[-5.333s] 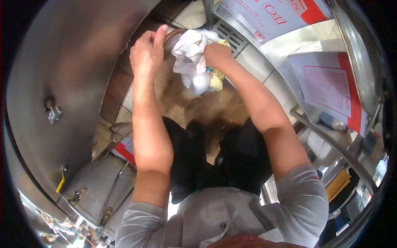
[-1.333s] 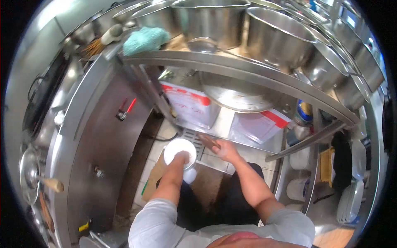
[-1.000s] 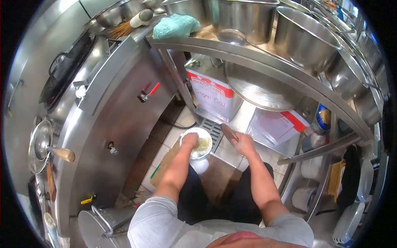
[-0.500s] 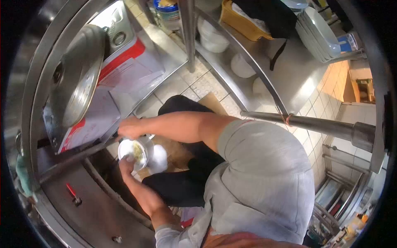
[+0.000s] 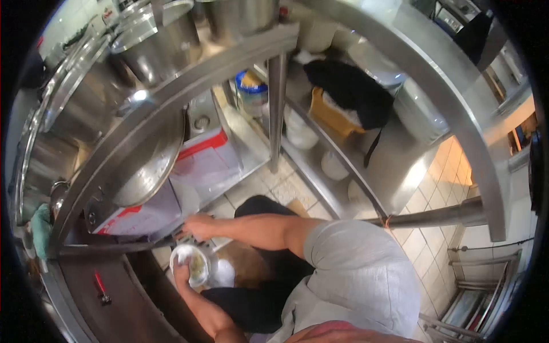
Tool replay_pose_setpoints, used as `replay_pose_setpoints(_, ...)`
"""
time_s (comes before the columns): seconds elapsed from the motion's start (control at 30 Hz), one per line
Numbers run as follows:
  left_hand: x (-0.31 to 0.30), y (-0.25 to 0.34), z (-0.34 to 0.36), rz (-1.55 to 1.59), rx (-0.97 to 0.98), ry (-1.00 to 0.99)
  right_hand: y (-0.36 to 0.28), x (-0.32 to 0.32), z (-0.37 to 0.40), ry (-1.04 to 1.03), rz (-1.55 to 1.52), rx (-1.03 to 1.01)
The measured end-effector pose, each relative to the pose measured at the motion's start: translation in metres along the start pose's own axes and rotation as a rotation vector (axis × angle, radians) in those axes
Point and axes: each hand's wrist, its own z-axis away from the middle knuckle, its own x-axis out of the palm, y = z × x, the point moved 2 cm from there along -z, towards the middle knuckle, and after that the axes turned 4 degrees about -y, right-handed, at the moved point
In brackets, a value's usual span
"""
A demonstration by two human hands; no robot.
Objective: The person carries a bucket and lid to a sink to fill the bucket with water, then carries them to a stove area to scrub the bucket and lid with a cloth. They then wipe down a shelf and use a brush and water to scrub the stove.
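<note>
Low down at left of centre, my left hand is closed on the rim of a round white tub, its fingertips just inside the edge. Something pale yellow-green lies in the tub. Just above, my right hand is closed, fingers curled downward close to the shelf's lower rail; what it holds is hidden. A white rounded bundle sits beside the tub, close to my black-clad knee.
Red-and-white tins and a large metal lid occupy the lower shelf. Steel pots stand on the counter above. White bowls and stacked plates fill another shelf. A red-handled valve sticks out at lower left.
My view has tilted up, bringing the counter pots into sight, and both hands appear lower. The left hand stays on the tub; the right hand stays near the rail.
</note>
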Motion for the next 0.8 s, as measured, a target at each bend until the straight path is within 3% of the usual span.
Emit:
replay_pose_setpoints(0.03, -0.006, -0.022, -0.004, -0.243, -0.017, -0.019, 0.027, 0.038, -0.015, 0.029, 0.032, -0.01)
replay_pose_setpoints(0.07, -0.004, -0.032, -0.017, -0.486, -0.02, -0.029, 0.023, 0.032, -0.008, -0.269, 0.07, 0.173)
replay_pose_setpoints(0.1, 0.0, -0.024, -0.017, -0.294, 0.043, 0.039, 0.024, 0.018, 0.007, -0.184, -0.036, -0.033)
replay_pose_setpoints(0.13, 0.004, -0.004, -0.007, -0.097, 0.102, 0.103, 0.018, 0.004, 0.018, -0.191, -0.086, -0.101)
replay_pose_setpoints(0.2, 0.025, 0.048, 0.021, 0.01, 0.267, 0.06, 0.04, 0.03, 0.01, -0.174, 0.038, -0.13)
replay_pose_setpoints(0.27, 0.049, 0.083, 0.034, -0.233, 0.763, 0.069, 0.035, 0.012, 0.02, -0.197, 0.046, -0.084)
replay_pose_setpoints(0.3, 0.058, 0.083, 0.027, -0.24, 0.788, 0.109, 0.023, 0.002, 0.031, -0.224, 0.014, -0.049)
replay_pose_setpoints(0.4, 0.068, 0.084, 0.008, -0.228, 0.503, -0.046, 0.0, -0.026, 0.056, -0.156, 0.036, 0.026)
replay_pose_setpoints(0.43, 0.072, 0.092, 0.018, -0.019, 0.566, -0.049, -0.005, -0.036, 0.061, -0.105, 0.066, 0.043)
replay_pose_setpoints(0.53, 0.072, 0.103, 0.027, -0.094, 0.53, -0.245, -0.062, -0.107, 0.095, 0.26, -0.005, -0.204)
replay_pose_setpoints(0.6, 0.089, 0.092, 0.011, -0.216, 0.592, -0.209, -0.125, -0.197, 0.125, 0.339, -0.001, -0.248)
replay_pose_setpoints(0.73, 0.106, 0.072, -0.024, -0.356, 0.601, -0.232, -0.267, -0.385, 0.188, 0.903, 0.537, -0.363)
replay_pose_setpoints(0.77, 0.111, 0.073, -0.029, -0.384, 0.584, -0.231, -0.311, -0.418, 0.202, 1.115, 0.544, -0.344)
replay_pose_setpoints(0.8, 0.114, 0.072, -0.032, -0.38, 0.578, -0.231, -0.326, -0.451, 0.215, 1.327, 0.74, -0.33)
